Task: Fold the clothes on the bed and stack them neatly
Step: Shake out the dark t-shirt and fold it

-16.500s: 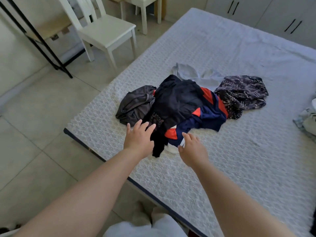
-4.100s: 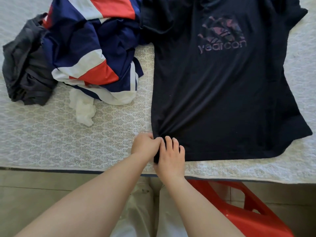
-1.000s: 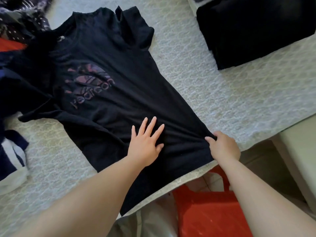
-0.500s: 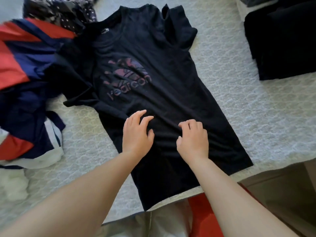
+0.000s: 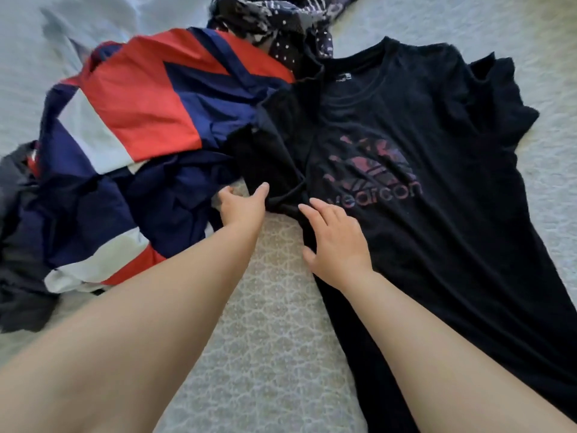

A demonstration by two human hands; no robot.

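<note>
Sleeve bunched, partly behind hands

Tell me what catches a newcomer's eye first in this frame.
A black T-shirt with a purple logo lies spread face up on the bed, filling the right side. Left of it is a crumpled red, white and navy garment. Both hands meet at the shirt's bunched left sleeve.

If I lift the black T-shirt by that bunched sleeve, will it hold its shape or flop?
Likely flop: the black T-shirt with the pink logo lies limp, and its sleeve is creased where the left hand touches it. It probably drags rather than slides, since the patterned grey bedspread looks textured. The right hand pressing flat suggests it shifts easily.
</note>
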